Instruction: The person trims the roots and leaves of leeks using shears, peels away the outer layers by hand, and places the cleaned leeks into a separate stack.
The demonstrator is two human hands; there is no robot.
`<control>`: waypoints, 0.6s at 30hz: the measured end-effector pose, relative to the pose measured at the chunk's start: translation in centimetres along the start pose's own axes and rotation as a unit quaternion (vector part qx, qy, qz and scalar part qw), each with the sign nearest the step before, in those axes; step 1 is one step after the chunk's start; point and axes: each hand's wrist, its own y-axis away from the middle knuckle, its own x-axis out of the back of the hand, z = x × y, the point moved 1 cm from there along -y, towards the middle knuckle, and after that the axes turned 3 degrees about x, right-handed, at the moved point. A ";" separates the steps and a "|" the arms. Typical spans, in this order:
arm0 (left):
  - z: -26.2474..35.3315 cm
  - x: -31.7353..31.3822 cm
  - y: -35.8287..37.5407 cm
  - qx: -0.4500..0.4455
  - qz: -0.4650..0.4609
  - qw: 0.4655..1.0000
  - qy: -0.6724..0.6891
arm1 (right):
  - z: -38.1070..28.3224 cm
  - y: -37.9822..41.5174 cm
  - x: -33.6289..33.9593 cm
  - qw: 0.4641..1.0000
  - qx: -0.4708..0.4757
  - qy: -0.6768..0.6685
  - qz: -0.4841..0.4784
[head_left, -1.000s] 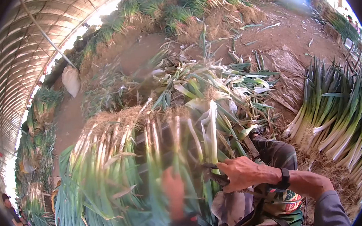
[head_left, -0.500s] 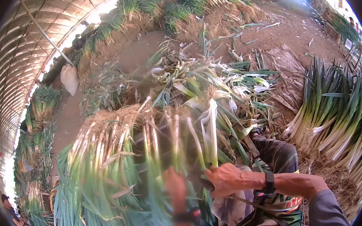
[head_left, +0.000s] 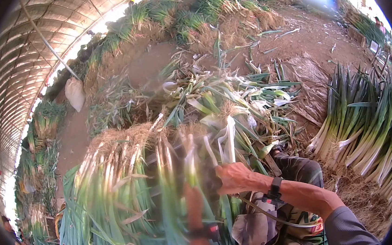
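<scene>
Long green onions (head_left: 112, 176) lie side by side in front of me, roots away from me and green leaves toward me. My left hand (head_left: 194, 199) is smeared by blur, over the leaves just below a pale stalk (head_left: 189, 158); its fingers cannot be made out. To its right, my right hand (head_left: 239, 178) is closed, fingers curled, knuckles up. A bare white onion stalk (head_left: 231, 140) runs down to it and passes out of sight there. What the right fingers hold is hidden; a dark blurred patch shows beside them.
Stripped leaves and peelings (head_left: 249, 92) are heaped beyond the row. A large pile of onions (head_left: 363, 117) lies at right, with more bundles (head_left: 187, 23) at the back. A white sack (head_left: 75, 93) hangs at left from a pole. Another person (head_left: 17, 238) is at far left.
My right hand has moved up and slightly left, along the white stalk. My left hand stays in about the same place. The whole view has shifted slightly.
</scene>
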 end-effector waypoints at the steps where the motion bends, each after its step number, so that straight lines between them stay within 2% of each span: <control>1: 0.0 0.0 0.2 -0.001 -0.004 1.000 -0.009 | 0.0 -0.3 0.2 1.000 -0.006 0.001 -0.004; 5: 2.5 1.3 0.8 0.021 -0.033 0.999 0.004 | 0.2 -1.9 1.3 0.999 -0.029 0.000 -0.015; 8: 1.4 0.6 0.3 0.028 -0.040 0.999 -0.024 | 0.0 -2.1 1.8 0.999 -0.036 -0.006 -0.015; 12: 2.9 1.2 0.5 0.047 -0.008 0.999 -0.026 | -0.1 -2.0 1.3 0.999 -0.030 0.003 -0.017; 15: 3.6 1.4 0.2 0.048 0.006 0.998 -0.045 | 0.3 -2.4 1.4 0.997 -0.002 0.022 0.070; 18: 2.9 1.5 0.1 0.024 0.036 0.998 -0.041 | 0.8 -3.1 2.0 1.000 -0.030 0.005 0.008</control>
